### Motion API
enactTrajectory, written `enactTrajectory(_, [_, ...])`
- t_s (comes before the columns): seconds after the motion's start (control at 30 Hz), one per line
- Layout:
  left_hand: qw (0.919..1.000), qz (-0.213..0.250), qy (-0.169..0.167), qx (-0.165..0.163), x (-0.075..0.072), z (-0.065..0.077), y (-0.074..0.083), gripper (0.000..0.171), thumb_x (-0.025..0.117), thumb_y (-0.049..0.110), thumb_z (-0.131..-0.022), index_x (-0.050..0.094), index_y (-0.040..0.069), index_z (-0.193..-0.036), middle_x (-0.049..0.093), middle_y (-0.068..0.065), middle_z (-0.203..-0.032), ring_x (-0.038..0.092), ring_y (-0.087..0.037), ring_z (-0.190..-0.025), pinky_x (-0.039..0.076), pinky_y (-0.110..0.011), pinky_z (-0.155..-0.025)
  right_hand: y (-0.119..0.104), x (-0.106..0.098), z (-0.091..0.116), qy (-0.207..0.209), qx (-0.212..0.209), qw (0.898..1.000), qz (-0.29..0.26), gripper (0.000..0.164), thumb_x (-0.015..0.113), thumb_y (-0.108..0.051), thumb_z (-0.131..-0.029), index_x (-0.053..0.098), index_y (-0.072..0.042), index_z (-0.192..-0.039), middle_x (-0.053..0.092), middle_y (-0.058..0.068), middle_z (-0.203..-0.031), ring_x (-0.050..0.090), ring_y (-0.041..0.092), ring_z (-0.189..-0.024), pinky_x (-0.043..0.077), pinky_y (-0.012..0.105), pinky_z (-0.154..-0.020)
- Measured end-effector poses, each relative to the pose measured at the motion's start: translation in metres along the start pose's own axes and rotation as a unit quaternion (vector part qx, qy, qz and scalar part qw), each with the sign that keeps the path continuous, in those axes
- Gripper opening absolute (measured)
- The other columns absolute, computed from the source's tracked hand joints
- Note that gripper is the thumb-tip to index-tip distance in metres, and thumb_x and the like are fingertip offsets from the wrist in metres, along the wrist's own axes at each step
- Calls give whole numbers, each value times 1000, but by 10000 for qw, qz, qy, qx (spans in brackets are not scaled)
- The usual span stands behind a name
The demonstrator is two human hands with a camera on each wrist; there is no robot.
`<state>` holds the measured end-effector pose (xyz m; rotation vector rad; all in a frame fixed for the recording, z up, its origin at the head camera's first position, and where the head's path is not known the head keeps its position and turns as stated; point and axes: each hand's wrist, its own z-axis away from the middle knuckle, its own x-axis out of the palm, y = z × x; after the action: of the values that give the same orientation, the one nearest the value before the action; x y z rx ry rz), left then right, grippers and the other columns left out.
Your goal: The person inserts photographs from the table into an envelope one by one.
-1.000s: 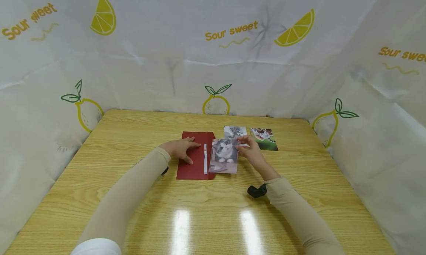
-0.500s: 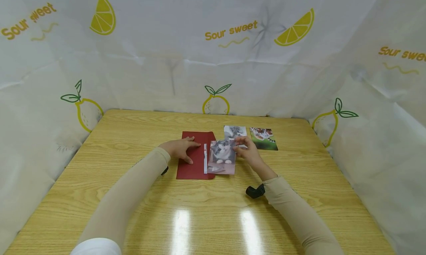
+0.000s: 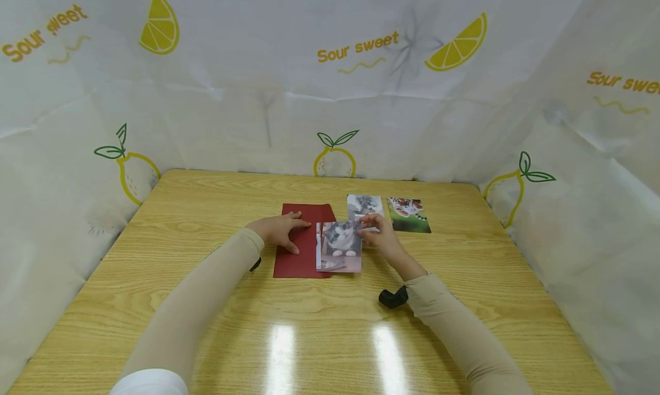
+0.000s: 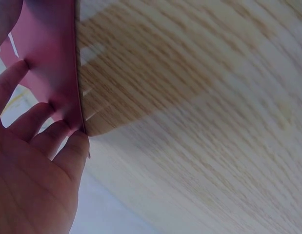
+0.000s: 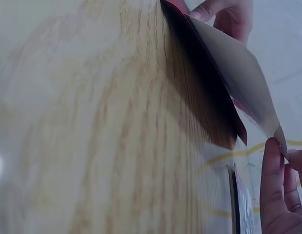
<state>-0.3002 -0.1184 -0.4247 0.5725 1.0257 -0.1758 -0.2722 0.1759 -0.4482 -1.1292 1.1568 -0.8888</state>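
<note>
A red envelope (image 3: 295,266) lies flat on the table, its flap side toward the right. My left hand (image 3: 278,231) rests on it with spread, fairly straight fingers; in the left wrist view its fingertips (image 4: 78,139) press the red paper near the edge. Between thumb and fingers, my right hand (image 3: 382,239) pinches the upper right edge of a cat photo (image 3: 341,250). That photo overlaps the envelope's right part and the white strip (image 3: 318,254) there. The right wrist view shows the photo's pale back (image 5: 243,73) tilted above the envelope (image 5: 209,73).
Behind the right hand lies a grey kitten photo (image 3: 364,202), partly covered by that hand. A tiger photo (image 3: 408,216) is to its right. The wooden table (image 3: 330,315) stands against a white curtain (image 3: 247,97) with lemon prints.
My right hand has brought the cat photo left and slightly nearer to me, so it covers more of the envelope's right side. The left hand has stayed in place.
</note>
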Motion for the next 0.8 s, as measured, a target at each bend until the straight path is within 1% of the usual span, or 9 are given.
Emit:
enactTrajectory(0.1, [10000,18,-4,-19,0,0,0,79,75,36,-84,35,24,-152,10,-10,-163,12,-32,-150,28,-52,-114,0,1,0,-4,77,9999,72,35,57,3,-94,45,11,-126,50,23,-115,57,6,-75,51,24,-64])
enactTrajectory(0.27, [10000,45,-20,-32,0,0,1,79,75,36,-84,35,24,-152,10,-11,-163,12,-33,-150,28,-52,-114,-1,4,-1,0,229,9997,64,35,57,3,-94,45,11,-126,50,21,-113,55,6,-75,51,26,-64])
enactTrajectory(0.53, [10000,30,-49,-29,0,0,1,79,74,36,-84,35,24,-152,10,-10,-163,11,-32,-150,28,-52,-114,0,8,-2,-13,455,9990,42,33,56,2,-95,47,10,-126,50,18,-113,52,8,-84,53,25,-69])
enactTrajectory(0.7, [10000,38,-53,-34,0,0,1,79,75,36,-84,35,24,-152,10,-10,-163,10,-32,-150,28,-51,-114,-2,8,1,-159,492,9985,168,38,57,-2,-96,47,7,-131,49,21,-121,54,12,-91,54,26,-73])
enactTrajectory(0.8, [10000,27,-48,-34,0,0,1,79,75,36,-84,35,24,-152,10,-10,-163,11,-32,-150,28,-51,-114,-2,5,2,-320,509,9979,247,44,59,-4,-95,47,4,-137,47,23,-129,58,18,-99,54,26,-75])
